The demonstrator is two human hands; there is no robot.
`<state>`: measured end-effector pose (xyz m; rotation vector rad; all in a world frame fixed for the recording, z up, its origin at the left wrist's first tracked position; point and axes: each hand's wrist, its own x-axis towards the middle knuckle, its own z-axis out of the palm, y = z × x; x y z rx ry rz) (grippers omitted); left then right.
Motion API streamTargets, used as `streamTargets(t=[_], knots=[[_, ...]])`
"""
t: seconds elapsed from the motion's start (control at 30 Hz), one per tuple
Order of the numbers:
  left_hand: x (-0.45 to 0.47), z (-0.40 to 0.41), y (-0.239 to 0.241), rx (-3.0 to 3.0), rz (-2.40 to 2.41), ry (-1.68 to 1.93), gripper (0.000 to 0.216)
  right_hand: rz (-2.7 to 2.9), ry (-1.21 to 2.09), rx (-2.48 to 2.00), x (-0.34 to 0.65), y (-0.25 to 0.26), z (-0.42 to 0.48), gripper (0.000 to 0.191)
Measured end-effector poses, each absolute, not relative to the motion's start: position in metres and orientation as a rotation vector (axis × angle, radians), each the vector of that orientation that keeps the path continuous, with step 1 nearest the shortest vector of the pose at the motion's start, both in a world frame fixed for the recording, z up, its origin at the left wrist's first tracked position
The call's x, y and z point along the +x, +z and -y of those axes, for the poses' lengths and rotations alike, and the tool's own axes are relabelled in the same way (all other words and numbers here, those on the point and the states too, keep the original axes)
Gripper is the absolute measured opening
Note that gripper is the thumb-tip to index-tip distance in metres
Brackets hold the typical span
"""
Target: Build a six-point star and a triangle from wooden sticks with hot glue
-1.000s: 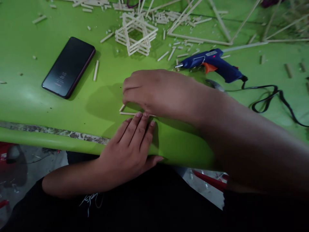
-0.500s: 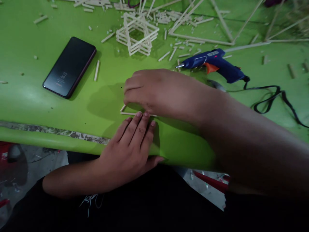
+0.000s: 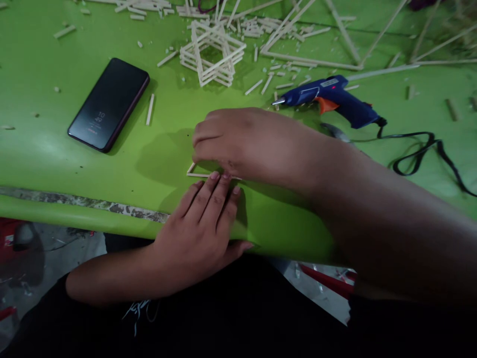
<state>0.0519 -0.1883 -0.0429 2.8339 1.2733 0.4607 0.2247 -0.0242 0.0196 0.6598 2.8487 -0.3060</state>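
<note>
Flat on the green table (image 3: 164, 149) lies a small frame of thin wooden sticks (image 3: 197, 174), with one corner showing and the rest under my hands. My left hand (image 3: 203, 219) rests along the near stick, fingers stretched out and fingertips on it. Above the frame, my right hand (image 3: 238, 139) is curled with its fingers bent down, and their tips are hidden from the camera. Whether a stick is between them cannot be made out. Just beyond sits a star-shaped stack of glued sticks (image 3: 212, 52).
A blue glue gun (image 3: 331, 97) with an orange trigger lies beyond my right wrist, its black cord (image 3: 428, 136) looping right. A phone (image 3: 110, 104) lies at left. Loose stick pieces (image 3: 257, 27) and larger stick frames (image 3: 313, 60) cover the far side. The worn table edge (image 3: 93, 203) is near me.
Both hands stay in place on the stick frame. The whole view has shifted very slightly; nothing else has visibly moved.
</note>
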Motion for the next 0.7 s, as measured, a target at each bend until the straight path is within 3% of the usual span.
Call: streamTargets(t=[0.2, 0.43, 0.7], knots=[[0.052, 0.188, -0.043, 2.828, -1.28, 0.456, 0.082, -2.861, -0.332, 0.678, 0.225, 0.019, 0.025, 0.045], [0.052, 0.189, -0.045, 2.805, -1.279, 0.468, 0.084, -2.938, -0.32, 0.593, 0.229, 0.015, 0.022, 0.032], [0.051, 0.189, -0.046, 2.815, -1.284, 0.468, 0.083, -2.99, -0.325, 0.66, 0.232, 0.009, 0.024, 0.036]])
